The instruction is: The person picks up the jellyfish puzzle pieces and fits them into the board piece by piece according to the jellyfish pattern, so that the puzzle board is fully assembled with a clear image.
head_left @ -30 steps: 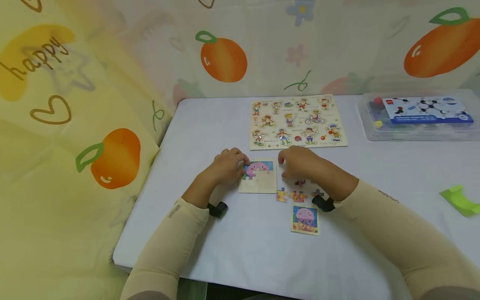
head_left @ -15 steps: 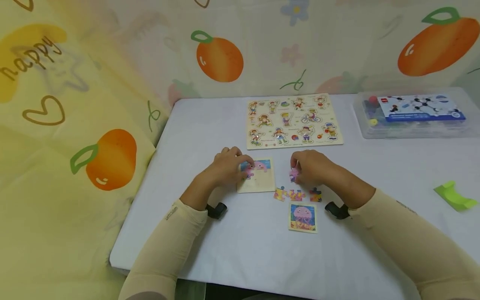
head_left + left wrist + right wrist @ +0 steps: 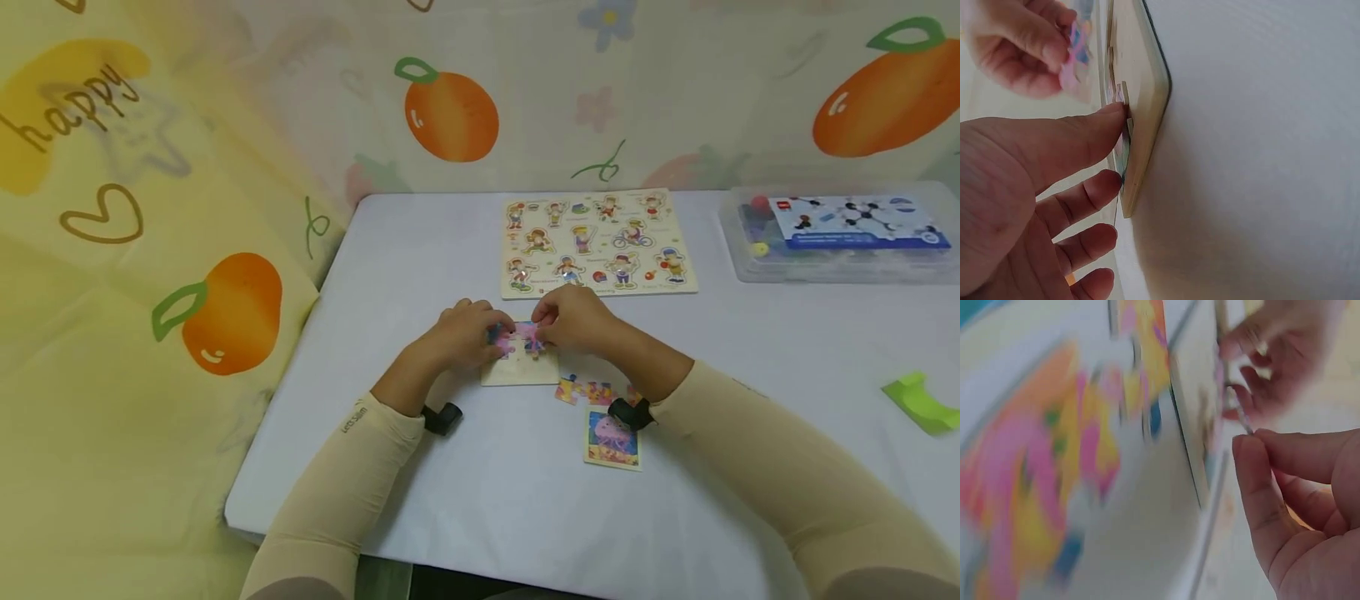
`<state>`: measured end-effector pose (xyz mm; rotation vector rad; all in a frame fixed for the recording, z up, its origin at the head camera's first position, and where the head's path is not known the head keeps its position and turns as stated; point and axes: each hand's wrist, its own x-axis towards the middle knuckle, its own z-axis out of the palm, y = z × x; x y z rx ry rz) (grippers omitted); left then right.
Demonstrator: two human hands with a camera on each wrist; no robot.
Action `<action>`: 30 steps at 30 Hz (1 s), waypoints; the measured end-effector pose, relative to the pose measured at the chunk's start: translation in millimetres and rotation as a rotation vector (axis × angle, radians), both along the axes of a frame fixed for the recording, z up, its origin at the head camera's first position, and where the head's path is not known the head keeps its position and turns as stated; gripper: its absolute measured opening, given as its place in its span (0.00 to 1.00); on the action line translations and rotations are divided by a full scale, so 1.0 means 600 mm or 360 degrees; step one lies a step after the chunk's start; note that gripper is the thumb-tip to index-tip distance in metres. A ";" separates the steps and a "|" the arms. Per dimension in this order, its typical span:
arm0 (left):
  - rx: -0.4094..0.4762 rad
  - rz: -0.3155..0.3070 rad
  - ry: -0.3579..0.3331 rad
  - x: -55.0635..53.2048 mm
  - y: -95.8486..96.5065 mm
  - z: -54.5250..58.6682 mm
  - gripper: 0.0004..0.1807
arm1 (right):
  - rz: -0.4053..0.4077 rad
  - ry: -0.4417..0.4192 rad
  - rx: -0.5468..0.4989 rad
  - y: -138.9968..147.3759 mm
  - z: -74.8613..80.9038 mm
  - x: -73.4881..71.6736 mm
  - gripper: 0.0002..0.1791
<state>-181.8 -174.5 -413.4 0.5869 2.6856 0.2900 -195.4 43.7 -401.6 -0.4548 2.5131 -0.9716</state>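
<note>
A small wooden puzzle tray point(image 3: 517, 377) lies on the table between the hands, with pink and blue jellyfish pieces point(image 3: 504, 340) in its upper part. My left hand point(image 3: 468, 335) rests at the tray's left side. In the left wrist view its thumb point(image 3: 1100, 128) presses on the pieces, while the other fingers are loosely bent beside the edge. Thumb and fingertips of my right hand point(image 3: 579, 321) pinch a pink and blue jigsaw piece point(image 3: 1077, 59) over the tray's upper right; the right wrist view shows this piece point(image 3: 1242, 411) edge-on.
Several loose yellow-and-pink jigsaw pieces point(image 3: 598, 393) lie right of the tray. Below them is a jellyfish picture card point(image 3: 613, 442), partly behind the right wrist camera. A wooden figure puzzle point(image 3: 600, 242) and a clear plastic case point(image 3: 840, 262) stand behind; a green object point(image 3: 918, 402) lies far right.
My right hand reached the pieces right of the tray, picked up a jigsaw piece and carried it left over the tray. My left hand has stayed at the tray's left side.
</note>
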 end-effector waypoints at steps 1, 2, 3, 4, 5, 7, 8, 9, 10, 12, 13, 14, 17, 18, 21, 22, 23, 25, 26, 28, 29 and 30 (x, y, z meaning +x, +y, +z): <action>0.0003 0.0001 -0.0003 0.000 0.001 0.000 0.20 | 0.0009 -0.0011 0.0004 -0.009 -0.002 0.000 0.07; 0.0005 -0.0002 -0.0002 0.001 0.001 0.001 0.19 | 0.0019 -0.0008 0.0019 -0.017 -0.005 0.000 0.07; 0.0005 -0.0006 0.0003 0.002 0.003 0.001 0.19 | 0.0028 0.0004 0.0032 -0.024 -0.009 0.000 0.06; 0.0004 -0.0011 0.0011 0.002 0.004 0.002 0.19 | 0.0043 0.0026 0.0056 -0.030 -0.012 0.000 0.06; -0.0002 -0.0017 0.0023 0.003 0.006 0.002 0.18 | 0.0052 0.0041 0.0077 -0.034 -0.014 -0.001 0.06; -0.0011 -0.0023 0.0045 0.004 0.009 0.004 0.18 | 0.0070 0.0056 0.0123 -0.040 -0.018 -0.003 0.06; -0.0018 -0.0025 0.0057 0.004 0.010 0.005 0.18 | 0.0075 0.0057 0.0141 -0.043 -0.018 -0.003 0.06; -0.0022 -0.0021 0.0064 0.005 0.012 0.006 0.18 | 0.0080 0.0060 0.0161 -0.044 -0.018 -0.004 0.06; -0.0028 -0.0015 0.0070 0.006 0.013 0.007 0.18 | 0.0082 0.0058 0.0179 -0.046 -0.018 -0.005 0.06; -0.0040 0.0002 0.0075 0.008 0.015 0.009 0.18 | 0.0078 0.0061 0.0204 -0.048 -0.017 -0.007 0.06; -0.0048 0.0012 0.0075 0.008 0.015 0.010 0.18 | 0.0074 0.0067 0.0215 -0.049 -0.017 -0.009 0.06; -0.0056 0.0021 0.0074 0.009 0.015 0.011 0.19 | 0.0069 0.0073 0.0228 -0.050 -0.016 -0.010 0.07; -0.0070 0.0043 0.0066 0.010 0.017 0.012 0.19 | 0.0056 0.0088 0.0258 -0.050 -0.018 -0.015 0.07; -0.0072 0.0048 0.0063 0.010 0.017 0.012 0.19 | 0.0055 0.0095 0.0268 -0.050 -0.018 -0.015 0.08; -0.0080 0.0051 0.0058 0.010 0.019 0.012 0.19 | 0.0071 0.0119 0.0298 -0.046 -0.018 -0.017 0.10; -0.0087 0.0046 0.0060 0.010 0.020 0.012 0.19 | 0.0077 0.0126 0.0304 -0.043 -0.016 -0.017 0.11; -0.0095 0.0038 0.0062 0.009 0.020 0.012 0.19 | 0.0082 0.0134 0.0311 -0.039 -0.014 -0.016 0.12; -0.0118 0.0021 0.0071 0.009 0.022 0.013 0.19 | 0.0091 0.0138 0.0340 -0.027 -0.007 -0.014 0.14; -0.0133 0.0011 0.0080 0.010 0.022 0.013 0.19 | 0.0097 0.0138 0.0358 -0.018 -0.002 -0.013 0.14; -0.0170 -0.0014 0.0109 0.010 0.023 0.014 0.19 | 0.0107 0.0132 0.0407 0.001 0.007 -0.012 0.16; -0.0178 -0.0027 0.0119 0.011 0.024 0.014 0.19 | 0.0115 0.0130 0.0441 0.012 0.013 -0.010 0.18; -0.0175 -0.0039 0.0125 0.012 0.025 0.014 0.19 | 0.0124 0.0123 0.0480 0.024 0.018 -0.009 0.19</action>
